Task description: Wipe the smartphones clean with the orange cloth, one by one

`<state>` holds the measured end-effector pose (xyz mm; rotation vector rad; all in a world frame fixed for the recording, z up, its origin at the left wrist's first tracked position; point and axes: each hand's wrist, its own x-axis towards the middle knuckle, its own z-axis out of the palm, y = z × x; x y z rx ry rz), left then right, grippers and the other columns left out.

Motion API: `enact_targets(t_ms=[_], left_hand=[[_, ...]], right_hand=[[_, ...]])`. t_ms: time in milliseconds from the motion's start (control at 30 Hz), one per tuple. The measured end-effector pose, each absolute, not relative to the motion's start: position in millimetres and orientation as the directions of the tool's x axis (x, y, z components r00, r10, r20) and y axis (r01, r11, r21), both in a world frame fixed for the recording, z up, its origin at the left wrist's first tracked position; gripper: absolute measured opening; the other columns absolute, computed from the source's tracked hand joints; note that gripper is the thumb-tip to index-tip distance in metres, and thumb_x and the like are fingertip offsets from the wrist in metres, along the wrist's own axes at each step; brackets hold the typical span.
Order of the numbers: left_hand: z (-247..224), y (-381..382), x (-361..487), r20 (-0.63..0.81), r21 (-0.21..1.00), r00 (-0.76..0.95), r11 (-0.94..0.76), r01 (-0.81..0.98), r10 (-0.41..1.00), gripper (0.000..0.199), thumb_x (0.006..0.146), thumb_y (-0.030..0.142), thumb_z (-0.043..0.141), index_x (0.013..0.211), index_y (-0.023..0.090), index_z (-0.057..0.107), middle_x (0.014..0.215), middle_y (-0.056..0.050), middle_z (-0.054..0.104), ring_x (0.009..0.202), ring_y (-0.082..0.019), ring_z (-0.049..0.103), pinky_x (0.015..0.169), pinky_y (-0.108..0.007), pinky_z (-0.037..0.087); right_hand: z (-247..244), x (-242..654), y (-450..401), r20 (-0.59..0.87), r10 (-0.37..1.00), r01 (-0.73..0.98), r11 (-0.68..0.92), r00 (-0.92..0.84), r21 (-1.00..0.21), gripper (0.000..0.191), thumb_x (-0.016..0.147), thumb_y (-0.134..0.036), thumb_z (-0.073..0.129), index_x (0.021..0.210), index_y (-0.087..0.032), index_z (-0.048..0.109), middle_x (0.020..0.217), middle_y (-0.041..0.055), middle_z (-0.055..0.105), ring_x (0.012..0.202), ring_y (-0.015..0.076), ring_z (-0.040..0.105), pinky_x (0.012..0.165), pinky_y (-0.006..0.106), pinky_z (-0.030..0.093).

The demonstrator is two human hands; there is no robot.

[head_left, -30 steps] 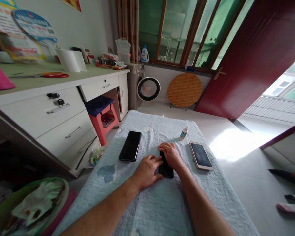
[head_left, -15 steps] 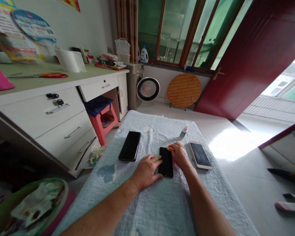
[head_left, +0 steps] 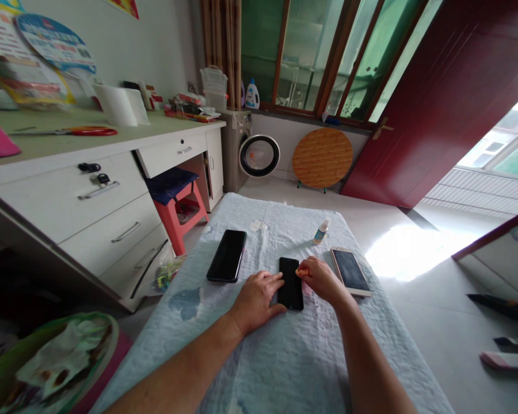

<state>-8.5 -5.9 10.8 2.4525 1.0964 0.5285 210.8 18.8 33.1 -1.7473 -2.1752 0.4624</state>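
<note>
A black smartphone (head_left: 290, 290) lies face up on the cloth-covered table between my hands. My left hand (head_left: 259, 299) rests with fingers stretched out, its fingertips on the phone's left edge and its thumb by the lower left corner. Pinched in my right hand (head_left: 319, 276) is a small orange wiping piece (head_left: 303, 272), cloth or sponge, pressed at the phone's upper right edge. Left of them lies a larger black phone (head_left: 227, 256). A gold-framed phone (head_left: 351, 271) lies on the right, with a small spray bottle (head_left: 321, 232) standing behind it.
A pale blue quilted cover (head_left: 276, 224) drapes the table. A lined waste bin (head_left: 121, 339) stands at the lower left, near a white desk (head_left: 112, 201). Under the desk is a pink stool (head_left: 179, 221). Beyond stand a washing machine (head_left: 235, 155) and a round wooden tabletop (head_left: 323, 158).
My right hand has moved slightly down along the phone's right edge with the orange piece, and its wrist has turned. My left hand and the phones stay in place.
</note>
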Motion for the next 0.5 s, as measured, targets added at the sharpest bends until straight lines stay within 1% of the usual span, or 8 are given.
enact_targets(t_ms=[133,333,500], left_hand=[[11,-6,-9,0.178,0.499,0.624,-0.616,0.609,0.761,0.057,0.078,0.051,0.068,0.125,0.02,0.058,0.138,-0.009,0.053,0.119,-0.03,0.049,0.101,-0.044,0.039],[10,-6,-9,0.167,0.496,0.621,-0.61,0.618,0.766,0.058,0.078,0.05,0.069,0.125,0.019,0.059,0.138,-0.009,0.053,0.12,-0.03,0.049,0.102,-0.045,0.039],[8,-5,-8,0.181,0.491,0.61,-0.609,0.623,0.771,0.057,0.075,0.047,0.073,0.125,0.021,0.059,0.138,-0.008,0.053,0.12,-0.03,0.049,0.103,-0.045,0.038]], right_hand=[[46,208,9,-0.052,0.958,0.88,0.236,-0.282,-0.411,0.018,0.075,-0.011,0.053,0.079,-0.015,0.069,0.079,0.0042,0.064,0.074,0.0134,0.056,0.067,0.023,0.037],[62,201,-3,-0.207,0.923,0.893,0.228,-0.326,-0.389,0.018,0.071,-0.011,0.054,0.074,-0.016,0.07,0.074,0.0034,0.065,0.065,0.0121,0.054,0.06,0.022,0.034],[67,196,-12,-0.238,0.904,0.892,0.252,-0.355,-0.374,0.018,0.068,-0.009,0.055,0.072,-0.017,0.071,0.072,0.003,0.065,0.065,0.0128,0.053,0.059,0.023,0.033]])
